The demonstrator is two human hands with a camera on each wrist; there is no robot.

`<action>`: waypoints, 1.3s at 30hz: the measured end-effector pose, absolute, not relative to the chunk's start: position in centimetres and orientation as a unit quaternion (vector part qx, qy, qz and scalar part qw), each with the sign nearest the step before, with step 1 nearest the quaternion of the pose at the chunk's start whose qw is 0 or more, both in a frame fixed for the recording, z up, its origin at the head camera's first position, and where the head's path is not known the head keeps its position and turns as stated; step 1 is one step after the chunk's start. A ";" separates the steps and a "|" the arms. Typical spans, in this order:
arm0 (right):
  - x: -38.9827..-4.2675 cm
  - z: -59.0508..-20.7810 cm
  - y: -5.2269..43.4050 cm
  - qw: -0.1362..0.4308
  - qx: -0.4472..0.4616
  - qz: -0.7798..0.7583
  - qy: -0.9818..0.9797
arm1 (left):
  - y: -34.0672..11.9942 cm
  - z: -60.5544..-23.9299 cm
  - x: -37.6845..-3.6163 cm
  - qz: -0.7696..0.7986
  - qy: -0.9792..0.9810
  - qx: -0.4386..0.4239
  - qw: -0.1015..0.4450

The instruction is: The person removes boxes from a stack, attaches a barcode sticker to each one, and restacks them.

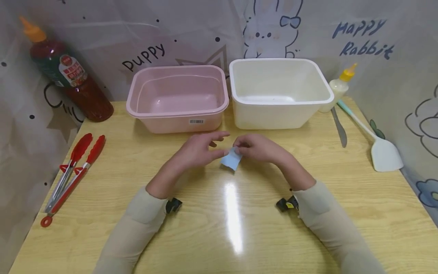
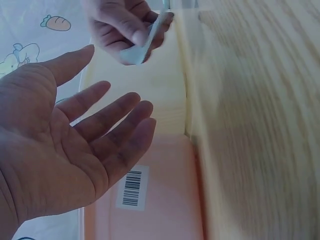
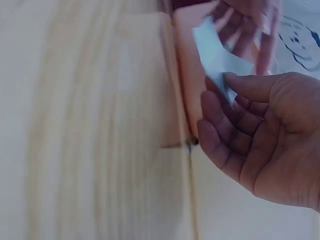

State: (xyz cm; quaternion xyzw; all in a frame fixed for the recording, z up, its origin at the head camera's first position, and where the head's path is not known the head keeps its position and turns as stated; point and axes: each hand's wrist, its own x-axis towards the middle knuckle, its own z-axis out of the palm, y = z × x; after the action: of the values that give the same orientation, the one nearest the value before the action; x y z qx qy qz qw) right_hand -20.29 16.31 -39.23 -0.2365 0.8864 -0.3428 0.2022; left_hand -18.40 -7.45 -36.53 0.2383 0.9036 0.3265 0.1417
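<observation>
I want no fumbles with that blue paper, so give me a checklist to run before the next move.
1. Right hand pinches the blue paper: ok.
2. Left hand open, fingers straight, beside the paper: ok; whether it touches the paper: cannot tell.
3. Paper lifted off the table: cannot tell.
4. Pink tub empty: ok.
5. White tub empty: ok.
6. Tongs, knife and spatula lie away from both hands: ok.
</observation>
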 end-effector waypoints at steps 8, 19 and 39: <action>-20.1 -38.8 17.6 0.229 -0.181 -0.465 0.836 | -7.0 -37.0 -18.1 0.325 0.890 0.291 0.135; -20.1 -38.4 18.2 0.258 -0.147 -0.542 0.786 | -6.9 -36.6 -17.6 0.340 0.875 0.323 0.118; -19.4 -37.6 17.7 0.218 -0.159 -0.526 0.807 | -6.6 -36.6 -17.4 0.379 0.893 0.227 0.083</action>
State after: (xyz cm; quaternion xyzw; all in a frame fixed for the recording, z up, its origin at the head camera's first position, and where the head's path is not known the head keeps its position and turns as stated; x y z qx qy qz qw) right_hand -19.36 17.68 -37.60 -0.1589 0.8066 -0.5261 0.2176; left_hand -17.40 -6.62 -36.56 0.2267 0.8933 0.3790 0.0832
